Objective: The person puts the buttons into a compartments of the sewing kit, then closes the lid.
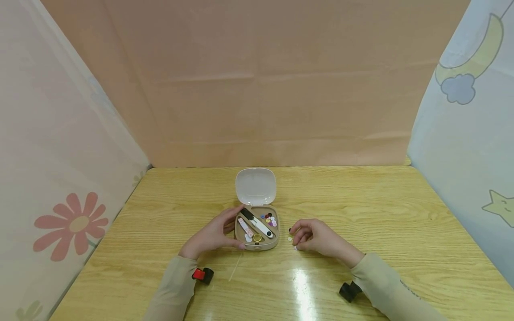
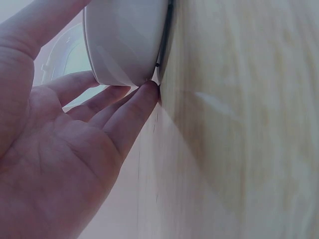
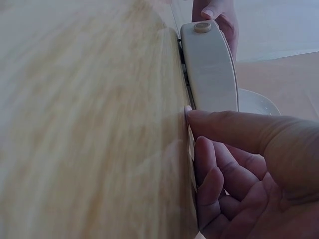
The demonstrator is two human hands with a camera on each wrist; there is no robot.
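Note:
My left hand grips the left side of a small beige sewing kit box, thumb at its front and fingers toward the back. The box's lid stands raised. Inside lie white-and-black thread snips, a rolled tape measure, a gold ring-shaped piece and several coloured buttons. To the right of the box, my right hand rests low over the table, its thumb tip touching a white button. The other fingers bend beside it, near a pale button and a dark button.
A pale thread-like strand lies on the wooden table in front of the box. White pieces sit in the box's front left compartment. Wall coverings with printed shapes stand behind and at both sides.

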